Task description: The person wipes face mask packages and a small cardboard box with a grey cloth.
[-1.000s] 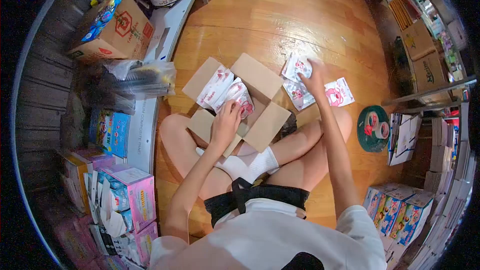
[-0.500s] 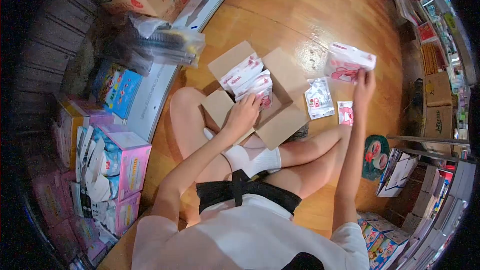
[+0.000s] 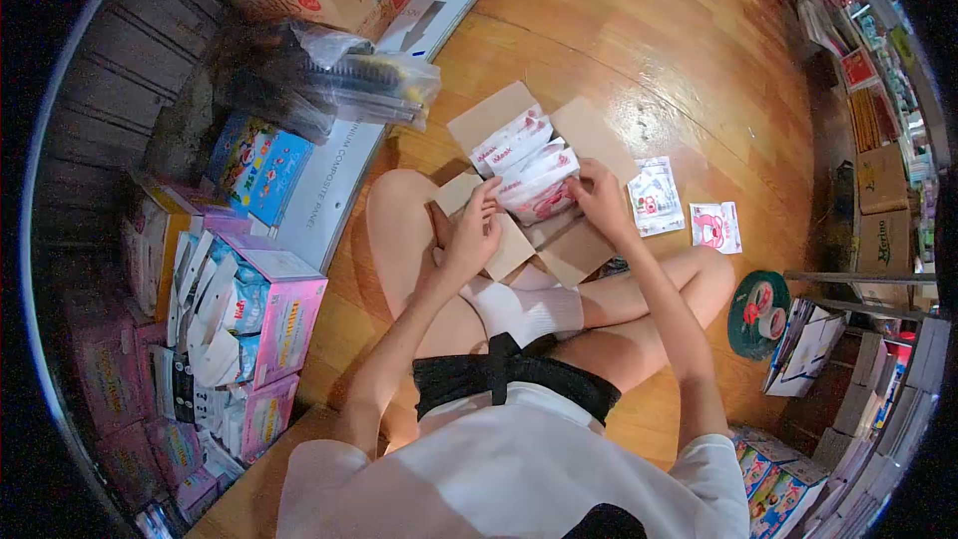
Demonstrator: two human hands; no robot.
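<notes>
Packet (image 3: pixel 544 192) in white and pink is tilted at the centre of the frame, in the mouth of an open cardboard box (image 3: pixel 582 256). Its right edge is pinched between thumb and fingers of the right hand (image 3: pixel 600 206). At its left edge the fingers of the left hand (image 3: pixel 475 236) are bent; whether anything is clamped by them cannot be told. Similar packets (image 3: pixel 513 142) are lined up just behind, toward the upper-left flap. Much of the box's inside is hidden by packets and hands, and the lower flaps are partly covered by the hands. Right of centre, a silvery pouch (image 3: pixel 655 198) and a pink pouch (image 3: pixel 716 228) are laid apart on the wooden floor (image 3: pixel 589 40). Farther right, tape rolls (image 3: pixel 770 323) are seen.
</notes>
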